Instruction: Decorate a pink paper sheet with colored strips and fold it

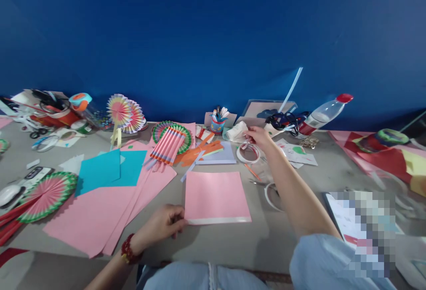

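In front of me lies a pink paper sheet (216, 194) with a whitish strip of tape (219, 221) along its near edge. My left hand (169, 221), with a dark red bead bracelet at the wrist, is at the sheet's near left corner. Its fingers are curled, thumb and forefinger closed at that corner. Beyond the sheet, my right hand (258, 138) reaches out with its fingers pinched on the upper rim of a white tape roll (248, 153). A crumpled white tissue (237, 132) is just left of those fingers. Another tape ring (273, 197) lies under the right forearm.
Pink sheets (96, 217), blue paper (106, 172) and folded paper fans (49, 194) cover the left side. Behind stand a cup of pens (218, 123) and a leaning bottle (324, 115). Scissors (258, 182) and an orange pencil (252, 171) lie right of the sheet. A phone (346, 219) sits at right.
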`<action>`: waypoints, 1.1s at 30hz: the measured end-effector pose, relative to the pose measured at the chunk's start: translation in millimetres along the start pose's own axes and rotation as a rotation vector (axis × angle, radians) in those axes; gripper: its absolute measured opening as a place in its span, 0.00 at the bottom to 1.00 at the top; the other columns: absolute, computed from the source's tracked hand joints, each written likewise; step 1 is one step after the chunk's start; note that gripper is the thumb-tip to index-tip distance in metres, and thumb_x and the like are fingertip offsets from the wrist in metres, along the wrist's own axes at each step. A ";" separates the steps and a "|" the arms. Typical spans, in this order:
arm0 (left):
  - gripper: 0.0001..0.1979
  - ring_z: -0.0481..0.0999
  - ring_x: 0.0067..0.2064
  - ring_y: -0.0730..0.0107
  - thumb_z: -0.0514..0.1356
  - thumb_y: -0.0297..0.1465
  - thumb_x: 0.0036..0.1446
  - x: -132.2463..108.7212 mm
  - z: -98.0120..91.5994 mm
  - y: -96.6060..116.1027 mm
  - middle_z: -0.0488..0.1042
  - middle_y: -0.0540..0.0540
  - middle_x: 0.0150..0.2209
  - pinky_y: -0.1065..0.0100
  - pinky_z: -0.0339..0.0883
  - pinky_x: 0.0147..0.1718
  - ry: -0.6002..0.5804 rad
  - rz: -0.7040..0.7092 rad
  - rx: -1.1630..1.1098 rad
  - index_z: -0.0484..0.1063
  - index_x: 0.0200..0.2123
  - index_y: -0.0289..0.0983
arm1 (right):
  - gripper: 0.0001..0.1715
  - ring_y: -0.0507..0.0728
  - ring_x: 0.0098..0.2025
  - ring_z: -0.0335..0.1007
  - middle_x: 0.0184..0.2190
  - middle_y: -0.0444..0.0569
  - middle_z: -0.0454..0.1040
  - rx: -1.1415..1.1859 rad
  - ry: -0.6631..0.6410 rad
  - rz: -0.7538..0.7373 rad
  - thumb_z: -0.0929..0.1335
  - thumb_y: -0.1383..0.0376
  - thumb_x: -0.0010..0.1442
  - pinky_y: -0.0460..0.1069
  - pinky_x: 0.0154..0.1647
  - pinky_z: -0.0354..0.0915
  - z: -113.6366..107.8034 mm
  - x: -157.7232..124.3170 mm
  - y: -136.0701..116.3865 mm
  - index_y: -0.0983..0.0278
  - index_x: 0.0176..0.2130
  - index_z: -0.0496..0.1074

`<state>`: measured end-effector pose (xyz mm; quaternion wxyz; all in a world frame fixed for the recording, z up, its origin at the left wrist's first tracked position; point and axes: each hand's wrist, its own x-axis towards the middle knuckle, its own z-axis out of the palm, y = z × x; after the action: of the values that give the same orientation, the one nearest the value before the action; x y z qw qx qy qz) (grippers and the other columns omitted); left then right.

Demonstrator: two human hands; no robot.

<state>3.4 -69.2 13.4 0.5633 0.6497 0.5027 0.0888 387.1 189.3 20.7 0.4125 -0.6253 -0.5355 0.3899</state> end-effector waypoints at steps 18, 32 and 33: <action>0.17 0.73 0.23 0.74 0.55 0.44 0.61 1.9 -1.3 -0.9 0.74 0.49 0.28 0.76 0.60 0.21 -0.006 0.009 -0.010 0.68 0.31 0.35 | 0.13 0.60 0.37 0.72 0.37 0.54 0.79 -1.048 -0.209 -0.341 0.62 0.63 0.65 0.48 0.31 0.52 4.2 -76.8 -51.0 0.63 0.41 0.75; 0.18 0.73 0.23 0.75 0.55 0.45 0.61 3.1 -2.0 -3.0 0.75 0.48 0.28 0.77 0.60 0.20 -0.006 0.001 -0.029 0.68 0.32 0.35 | 0.15 0.56 0.32 0.71 0.32 0.51 0.78 -1.063 -0.141 -0.296 0.60 0.60 0.66 0.47 0.28 0.51 -0.6 -86.1 -42.9 0.62 0.36 0.73; 0.18 0.73 0.23 0.74 0.55 0.45 0.61 3.0 -2.0 -2.8 0.75 0.48 0.28 0.76 0.60 0.20 -0.005 0.003 -0.030 0.68 0.32 0.35 | 0.14 0.56 0.32 0.71 0.32 0.50 0.78 -1.046 -0.138 -0.302 0.61 0.61 0.66 0.47 0.28 0.51 1.1 -85.3 -41.8 0.62 0.36 0.73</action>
<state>1.9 -66.1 10.4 0.5738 0.6424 0.4989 0.0957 361.1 108.5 63.3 0.0620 -0.6362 -0.7675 0.0480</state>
